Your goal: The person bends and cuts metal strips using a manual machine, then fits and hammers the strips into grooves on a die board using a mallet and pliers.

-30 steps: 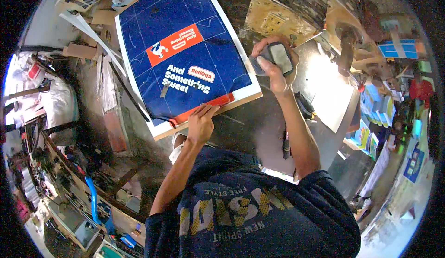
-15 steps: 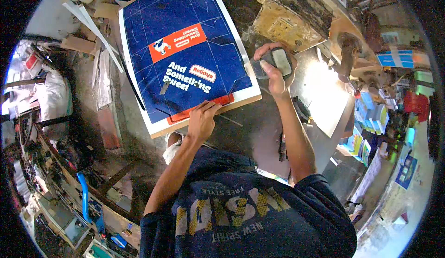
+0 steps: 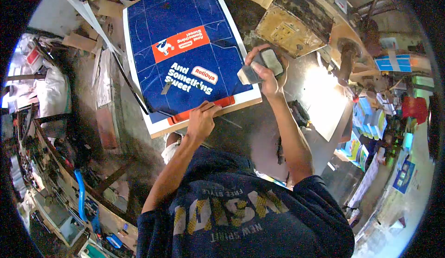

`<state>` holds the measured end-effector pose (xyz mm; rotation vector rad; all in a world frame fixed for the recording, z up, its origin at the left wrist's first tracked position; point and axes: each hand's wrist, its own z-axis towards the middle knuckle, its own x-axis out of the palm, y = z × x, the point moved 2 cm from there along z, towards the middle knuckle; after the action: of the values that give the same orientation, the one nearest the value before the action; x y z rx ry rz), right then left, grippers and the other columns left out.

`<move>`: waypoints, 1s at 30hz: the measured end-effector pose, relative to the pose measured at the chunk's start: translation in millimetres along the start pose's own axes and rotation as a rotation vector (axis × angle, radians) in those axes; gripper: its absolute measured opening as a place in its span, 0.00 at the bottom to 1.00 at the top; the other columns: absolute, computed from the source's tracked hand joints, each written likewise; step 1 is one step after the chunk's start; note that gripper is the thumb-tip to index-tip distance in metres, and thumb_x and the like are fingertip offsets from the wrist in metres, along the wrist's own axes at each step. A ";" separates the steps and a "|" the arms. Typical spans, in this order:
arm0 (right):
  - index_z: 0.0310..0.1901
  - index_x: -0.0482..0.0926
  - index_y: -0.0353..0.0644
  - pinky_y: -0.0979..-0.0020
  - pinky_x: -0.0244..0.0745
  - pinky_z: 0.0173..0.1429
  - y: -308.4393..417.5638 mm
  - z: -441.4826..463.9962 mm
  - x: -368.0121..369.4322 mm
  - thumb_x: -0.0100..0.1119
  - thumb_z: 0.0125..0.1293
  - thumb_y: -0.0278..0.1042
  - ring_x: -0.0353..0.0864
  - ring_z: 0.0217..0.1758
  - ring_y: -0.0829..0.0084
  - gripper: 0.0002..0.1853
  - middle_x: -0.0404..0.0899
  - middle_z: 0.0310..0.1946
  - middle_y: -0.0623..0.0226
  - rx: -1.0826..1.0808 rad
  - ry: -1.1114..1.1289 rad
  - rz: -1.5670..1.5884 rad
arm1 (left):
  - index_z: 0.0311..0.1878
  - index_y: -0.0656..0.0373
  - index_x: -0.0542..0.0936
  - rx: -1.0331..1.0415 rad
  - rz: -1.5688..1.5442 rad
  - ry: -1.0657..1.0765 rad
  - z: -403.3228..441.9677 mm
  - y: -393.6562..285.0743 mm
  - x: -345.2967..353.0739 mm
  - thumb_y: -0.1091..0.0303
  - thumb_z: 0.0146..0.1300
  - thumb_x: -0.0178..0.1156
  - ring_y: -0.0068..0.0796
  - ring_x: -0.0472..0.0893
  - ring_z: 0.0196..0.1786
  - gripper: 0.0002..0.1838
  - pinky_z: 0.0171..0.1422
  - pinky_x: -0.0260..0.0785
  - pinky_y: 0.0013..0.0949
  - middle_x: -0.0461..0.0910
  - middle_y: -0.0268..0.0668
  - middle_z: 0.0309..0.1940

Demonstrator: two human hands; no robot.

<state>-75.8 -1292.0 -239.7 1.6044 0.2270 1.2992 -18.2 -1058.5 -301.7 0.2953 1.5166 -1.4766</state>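
A stack of blue printed sheets (image 3: 185, 14) with white margins and an orange panel lies ahead of me, its brown edge facing me. My left hand (image 3: 202, 119) is closed at the near edge, fingers bent together over the red strip (image 3: 226, 102); its thumb is hidden. Beside the right near corner, my right hand (image 3: 269, 74) grips a grey block (image 3: 272, 62) with a pale face and a second pale end pointing left. What kind of block it is I cannot make out. It is held over the right margin, and whether it touches the sheets is unclear.
A stained wooden box (image 3: 287, 30) stands beyond the right hand. Pale strips (image 3: 95, 21) lie left of the stack, with a dark thin rod (image 3: 127, 81) reaching its left edge. A bright white sheet (image 3: 322, 105) lies to the right. Blue printed packs (image 3: 368, 116) sit farther right.
My right hand has moved slightly left with the block, which is turned so that its pale end shows over the margin. The left hand stays on the near edge.
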 end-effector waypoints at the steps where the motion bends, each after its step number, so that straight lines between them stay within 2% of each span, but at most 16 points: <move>1: 0.53 0.73 0.45 0.62 0.70 0.65 6.7 -1.2 8.5 0.66 0.50 0.36 0.74 0.55 0.70 0.26 0.77 0.47 0.67 0.009 0.002 -0.008 | 0.44 0.60 0.85 0.012 0.019 -0.022 1.2 -0.4 -1.1 0.85 0.45 0.57 0.42 0.83 0.46 0.20 0.50 0.79 0.41 0.85 0.42 0.42; 3: 0.54 0.73 0.45 0.61 0.70 0.66 17.9 -8.5 32.0 0.67 0.50 0.36 0.75 0.56 0.70 0.27 0.78 0.47 0.68 0.000 0.031 0.066 | 0.44 0.60 0.85 -0.012 -0.010 -0.021 2.9 0.6 -1.0 0.85 0.45 0.58 0.42 0.83 0.46 0.20 0.50 0.79 0.41 0.85 0.42 0.42; 6: 0.50 0.76 0.43 0.69 0.74 0.54 19.7 -24.5 43.9 0.67 0.52 0.32 0.77 0.48 0.76 0.22 0.79 0.44 0.69 0.034 0.052 -0.042 | 0.43 0.61 0.85 -0.035 -0.024 0.005 -0.3 1.6 0.3 0.84 0.47 0.59 0.42 0.83 0.46 0.19 0.49 0.80 0.41 0.85 0.42 0.42; 8: 0.46 0.78 0.42 0.75 0.75 0.44 13.1 -22.3 51.3 0.66 0.53 0.29 0.78 0.41 0.81 0.17 0.80 0.40 0.71 -0.131 0.132 -0.452 | 0.43 0.61 0.86 -0.032 -0.003 0.010 -1.2 2.0 -0.7 0.84 0.47 0.59 0.42 0.83 0.46 0.18 0.49 0.80 0.40 0.85 0.42 0.41; 9: 0.45 0.79 0.42 0.80 0.71 0.38 11.2 -20.6 53.8 0.64 0.53 0.25 0.76 0.35 0.84 0.15 0.79 0.35 0.74 -0.172 0.117 -0.444 | 0.42 0.61 0.86 -0.070 -0.024 -0.047 -3.0 1.4 -3.7 0.84 0.48 0.59 0.43 0.83 0.45 0.17 0.48 0.79 0.41 0.85 0.42 0.41; 11: 0.45 0.79 0.42 0.80 0.70 0.37 15.0 -23.7 56.6 0.65 0.52 0.25 0.76 0.35 0.84 0.16 0.79 0.34 0.74 -0.115 0.109 -0.388 | 0.42 0.61 0.86 -0.101 -0.045 -0.094 -11.3 2.0 -13.3 0.84 0.49 0.60 0.43 0.83 0.45 0.16 0.48 0.79 0.41 0.85 0.42 0.40; 14: 0.47 0.77 0.41 0.77 0.70 0.36 27.3 -26.0 68.5 0.64 0.54 0.24 0.76 0.34 0.81 0.17 0.78 0.35 0.70 -0.135 0.140 -0.529 | 0.42 0.60 0.86 -0.024 -0.014 -0.076 -18.1 6.2 -20.0 0.82 0.51 0.61 0.43 0.83 0.44 0.15 0.48 0.79 0.41 0.85 0.42 0.39; 16: 0.48 0.74 0.40 0.73 0.71 0.37 28.5 -39.5 78.0 0.61 0.56 0.23 0.76 0.33 0.76 0.16 0.78 0.36 0.64 -0.260 0.183 -0.358 | 0.43 0.60 0.86 -0.117 0.016 -0.014 -19.0 1.8 -26.3 0.82 0.51 0.60 0.45 0.83 0.45 0.16 0.50 0.79 0.42 0.85 0.43 0.40; 17: 0.48 0.73 0.39 0.70 0.72 0.39 17.5 -46.8 69.9 0.60 0.58 0.22 0.76 0.33 0.73 0.15 0.78 0.37 0.59 -0.138 0.145 -0.166 | 0.43 0.60 0.86 -0.121 0.007 -0.013 -19.2 2.5 -24.5 0.82 0.51 0.60 0.45 0.83 0.45 0.16 0.50 0.79 0.42 0.85 0.43 0.40; 19: 0.47 0.73 0.39 0.71 0.72 0.38 6.1 -56.3 64.1 0.59 0.58 0.22 0.76 0.33 0.74 0.15 0.78 0.36 0.60 -0.123 0.152 -0.136 | 0.44 0.59 0.87 -0.053 0.045 -0.017 -18.4 8.5 -20.8 0.83 0.50 0.59 0.46 0.84 0.46 0.18 0.51 0.79 0.42 0.86 0.45 0.43; 21: 0.46 0.74 0.39 0.75 0.71 0.35 12.6 -57.9 64.7 0.59 0.58 0.19 0.75 0.32 0.78 0.14 0.79 0.35 0.63 -0.270 0.183 -0.455 | 0.44 0.60 0.87 -0.055 0.060 0.005 -15.7 15.3 -14.9 0.83 0.50 0.58 0.47 0.84 0.47 0.18 0.52 0.79 0.43 0.86 0.45 0.43; 23: 0.46 0.74 0.38 0.75 0.71 0.34 14.8 -59.6 75.1 0.59 0.57 0.18 0.74 0.31 0.79 0.15 0.79 0.34 0.64 -0.243 0.119 -0.429 | 0.43 0.60 0.87 -0.050 0.074 0.039 -19.3 19.9 -10.7 0.84 0.49 0.57 0.47 0.84 0.48 0.18 0.53 0.78 0.43 0.86 0.46 0.44; 25: 0.47 0.74 0.37 0.76 0.72 0.34 15.6 -61.7 83.8 0.60 0.55 0.16 0.76 0.31 0.80 0.17 0.80 0.34 0.66 -0.247 0.005 -0.410 | 0.43 0.60 0.87 -0.028 0.077 -0.016 -18.8 15.6 -17.2 0.83 0.49 0.57 0.46 0.84 0.49 0.18 0.53 0.78 0.43 0.86 0.46 0.43; 27: 0.48 0.74 0.37 0.76 0.72 0.36 33.4 -73.0 94.8 0.60 0.56 0.17 0.76 0.32 0.79 0.17 0.80 0.35 0.66 -0.275 0.037 -0.438 | 0.44 0.59 0.87 -0.047 0.067 0.026 -16.4 11.0 -21.3 0.83 0.49 0.57 0.46 0.84 0.49 0.18 0.54 0.78 0.43 0.86 0.46 0.43; 29: 0.50 0.73 0.37 0.74 0.74 0.38 11.4 -81.2 92.3 0.61 0.56 0.19 0.77 0.34 0.78 0.18 0.80 0.36 0.63 -0.322 0.022 -0.352 | 0.44 0.59 0.87 -0.082 0.067 0.073 -18.3 7.6 -30.3 0.82 0.50 0.58 0.47 0.84 0.49 0.18 0.54 0.78 0.43 0.85 0.46 0.44; 30: 0.50 0.73 0.38 0.73 0.74 0.38 3.9 -83.6 80.8 0.61 0.57 0.20 0.77 0.34 0.78 0.18 0.79 0.35 0.62 -0.309 0.055 -0.513 | 0.45 0.58 0.87 -0.115 0.041 0.075 -16.6 4.5 -32.3 0.82 0.51 0.57 0.47 0.83 0.48 0.18 0.53 0.78 0.44 0.85 0.46 0.44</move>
<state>-113.0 -1191.5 -194.5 1.1494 0.4202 0.9260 -6.0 -1029.0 -283.8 0.3145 1.6384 -1.3536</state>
